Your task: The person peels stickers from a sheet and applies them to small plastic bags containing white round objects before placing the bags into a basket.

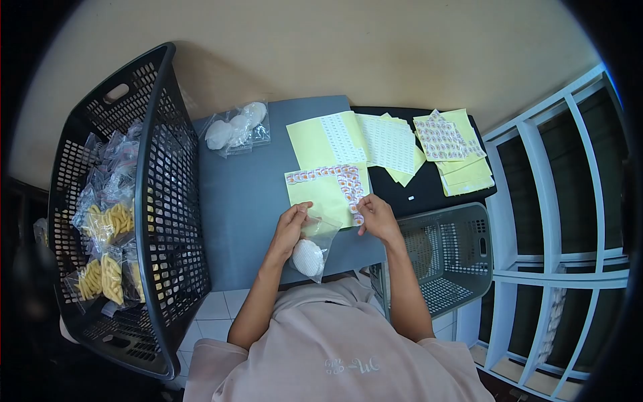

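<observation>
My left hand point(289, 230) is closed on the top edge of a clear plastic bag point(323, 234). Inside that bag, near its bottom, lies a round white item point(309, 258) with a textured surface. My right hand point(378, 218) has its fingers pinched at the lower right corner of a yellow sticker sheet point(315, 194). Rows of small orange-and-white round stickers point(348, 181) run along the sheet's top and right side. Whether a sticker is between my right fingertips I cannot make out.
On the left stands a large dark basket point(175, 221) with bagged yellow snacks point(110, 224). Bagged white rounds point(236, 127) lie at the table's back. More label sheets point(388, 144) and sticker sheets point(442, 137) lie at the right. A grey-green basket point(483, 254) stands below.
</observation>
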Motion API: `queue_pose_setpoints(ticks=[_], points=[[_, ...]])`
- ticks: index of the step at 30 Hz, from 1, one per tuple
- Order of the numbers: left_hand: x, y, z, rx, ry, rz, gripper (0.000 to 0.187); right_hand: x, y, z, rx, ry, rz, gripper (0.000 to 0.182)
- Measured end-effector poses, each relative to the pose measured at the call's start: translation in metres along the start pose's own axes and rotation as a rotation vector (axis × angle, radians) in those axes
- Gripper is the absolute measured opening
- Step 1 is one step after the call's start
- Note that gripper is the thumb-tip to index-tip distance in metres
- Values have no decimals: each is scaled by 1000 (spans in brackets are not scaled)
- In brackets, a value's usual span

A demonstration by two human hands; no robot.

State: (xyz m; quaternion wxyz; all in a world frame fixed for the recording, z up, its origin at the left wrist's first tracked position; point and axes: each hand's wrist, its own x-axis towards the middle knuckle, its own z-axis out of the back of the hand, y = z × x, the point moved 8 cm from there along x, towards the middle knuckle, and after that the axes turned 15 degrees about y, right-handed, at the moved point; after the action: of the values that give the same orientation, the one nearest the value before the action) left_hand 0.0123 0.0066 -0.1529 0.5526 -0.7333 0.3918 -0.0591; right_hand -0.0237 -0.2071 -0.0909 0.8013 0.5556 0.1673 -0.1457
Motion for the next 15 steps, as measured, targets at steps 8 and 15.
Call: queue_pose_setpoints(ticks=[8, 15], points=[[-14, -31, 2, -130, -48, -140, 28, -28, 23, 9, 348, 21, 69, 33], [-40, -107, -18, -326, -240, -401, 25, -60, 95, -57, 571, 263, 376, 69]])
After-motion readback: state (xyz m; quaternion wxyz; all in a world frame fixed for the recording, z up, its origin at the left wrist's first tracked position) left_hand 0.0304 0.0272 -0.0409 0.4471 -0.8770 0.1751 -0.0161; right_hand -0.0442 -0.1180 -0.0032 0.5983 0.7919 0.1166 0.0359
